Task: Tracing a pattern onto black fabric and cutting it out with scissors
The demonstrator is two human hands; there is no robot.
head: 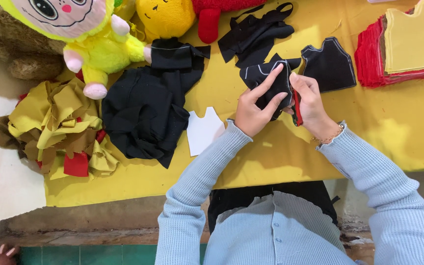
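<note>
Both grips on black fabric piece (266, 81), black scrap heap (143, 115) alongside.

Both hands (280, 100) grip a black stitched piece (271, 81), perhaps with red scissors (297, 109).

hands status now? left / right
Left hand: closed on the black stitched fabric piece.
Right hand: gripping a small red tool against the same piece.

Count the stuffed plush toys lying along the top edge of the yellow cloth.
3: a yellow-green plush doll at top left, a yellow plush toy beside it, then a red plush toy, both cropped; more may lie out of frame.
</note>
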